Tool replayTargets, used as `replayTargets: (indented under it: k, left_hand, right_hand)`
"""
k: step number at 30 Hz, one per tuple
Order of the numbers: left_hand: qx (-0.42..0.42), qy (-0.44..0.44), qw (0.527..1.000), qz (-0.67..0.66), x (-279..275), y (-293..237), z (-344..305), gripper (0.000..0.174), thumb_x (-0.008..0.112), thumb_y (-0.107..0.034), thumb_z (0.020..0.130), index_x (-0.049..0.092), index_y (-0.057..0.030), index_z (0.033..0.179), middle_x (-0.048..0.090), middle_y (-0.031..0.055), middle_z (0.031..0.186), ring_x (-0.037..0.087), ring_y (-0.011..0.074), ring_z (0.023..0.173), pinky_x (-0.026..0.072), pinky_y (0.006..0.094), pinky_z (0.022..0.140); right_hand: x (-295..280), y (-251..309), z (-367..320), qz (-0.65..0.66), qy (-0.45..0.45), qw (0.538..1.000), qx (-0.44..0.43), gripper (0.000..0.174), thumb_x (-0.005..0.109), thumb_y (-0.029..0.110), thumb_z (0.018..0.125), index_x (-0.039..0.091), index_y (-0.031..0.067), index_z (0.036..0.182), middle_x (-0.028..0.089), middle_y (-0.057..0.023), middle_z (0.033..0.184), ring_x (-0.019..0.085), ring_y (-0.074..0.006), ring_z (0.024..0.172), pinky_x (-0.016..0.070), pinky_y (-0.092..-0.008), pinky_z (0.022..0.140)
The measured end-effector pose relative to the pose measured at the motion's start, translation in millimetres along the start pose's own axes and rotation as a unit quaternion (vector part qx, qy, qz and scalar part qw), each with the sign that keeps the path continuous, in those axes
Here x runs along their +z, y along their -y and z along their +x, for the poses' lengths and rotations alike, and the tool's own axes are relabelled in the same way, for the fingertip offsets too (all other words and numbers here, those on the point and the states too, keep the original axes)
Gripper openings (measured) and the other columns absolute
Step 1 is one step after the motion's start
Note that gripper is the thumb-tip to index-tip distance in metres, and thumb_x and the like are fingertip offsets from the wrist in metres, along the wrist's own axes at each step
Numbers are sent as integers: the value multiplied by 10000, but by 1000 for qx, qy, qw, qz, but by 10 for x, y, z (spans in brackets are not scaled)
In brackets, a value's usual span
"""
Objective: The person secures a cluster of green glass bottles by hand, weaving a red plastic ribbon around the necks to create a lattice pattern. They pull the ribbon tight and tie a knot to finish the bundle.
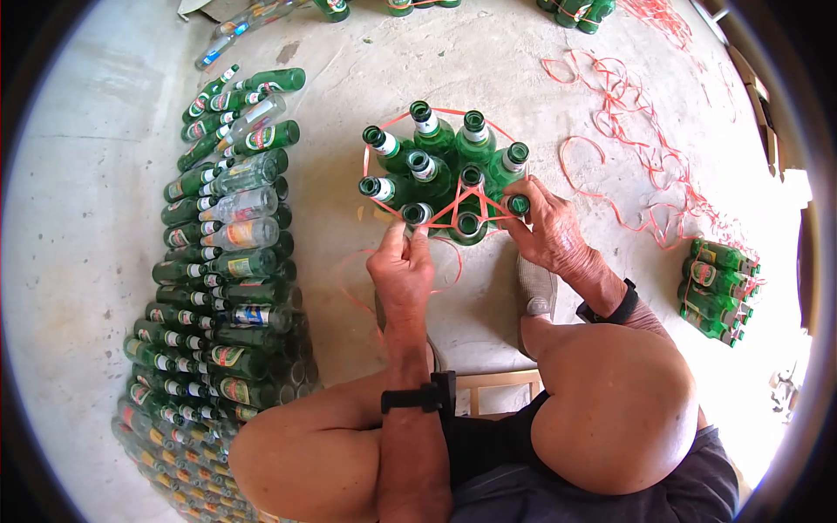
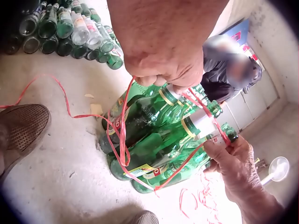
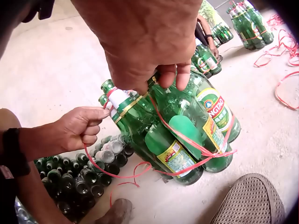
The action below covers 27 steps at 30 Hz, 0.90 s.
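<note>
Several green beer bottles [image 1: 440,179] stand upright in a tight cluster on the floor. Red plastic string [image 3: 189,161] loops around their lower bodies, and more red string [image 1: 466,199] crosses between the necks at the near side. My left hand [image 1: 405,266] pinches the string between thumb and fingers, right at a near bottle's neck; a loose length trails below it in the right wrist view. With thumb and fingers, my right hand [image 1: 549,228] grips the neck of the rightmost near bottle [image 1: 518,205]. String runs to that neck.
Rows of empty bottles [image 1: 235,261] lie stacked along the left. Tangled red string [image 1: 628,131] covers the floor at right, near a tied bottle bundle [image 1: 719,288]. My shoes [image 1: 536,288] flank the cluster's near side. Another person [image 2: 229,70] sits beyond the bottles.
</note>
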<state>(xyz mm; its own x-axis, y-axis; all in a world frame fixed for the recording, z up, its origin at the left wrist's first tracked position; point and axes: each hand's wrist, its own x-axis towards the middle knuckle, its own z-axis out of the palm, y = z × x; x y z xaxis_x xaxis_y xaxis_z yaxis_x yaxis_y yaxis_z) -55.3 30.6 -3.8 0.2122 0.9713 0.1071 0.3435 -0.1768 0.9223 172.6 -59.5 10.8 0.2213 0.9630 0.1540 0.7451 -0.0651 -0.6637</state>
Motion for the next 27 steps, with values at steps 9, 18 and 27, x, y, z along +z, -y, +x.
replayTargets:
  k: [9, 18, 27]
  left_hand:
    - [-1, 12, 1000, 11, 0, -15, -23, 136, 762, -11, 987, 727, 73, 1088, 405, -33, 609, 350, 40, 577, 293, 286, 502]
    - [-20, 0, 1000, 8, 91, -51, -129, 247, 758, -24, 999, 757, 38, 1238, 451, -46, 625, 379, 33, 576, 306, 275, 506]
    - [-34, 25, 998, 43, 180, -253, -227, 266, 734, -45, 1021, 757, 13, 1280, 485, -47, 619, 415, 39, 559, 336, 264, 509]
  right_hand:
    - [-66, -48, 55, 1, 18, 1000, -17, 404, 829, 102, 887, 566, 50, 1188, 668, -145, 1030, 742, -362, 894, 607, -458, 742]
    - [-189, -159, 171, 1, 49, 999, -18, 417, 826, 104, 883, 567, 67, 1207, 681, -158, 1047, 743, -381, 915, 607, -467, 770]
    - [-440, -347, 395, 14, 117, 993, -16, 392, 806, 121, 913, 569, 72, 1222, 710, -156, 1005, 759, -367, 887, 604, -454, 748]
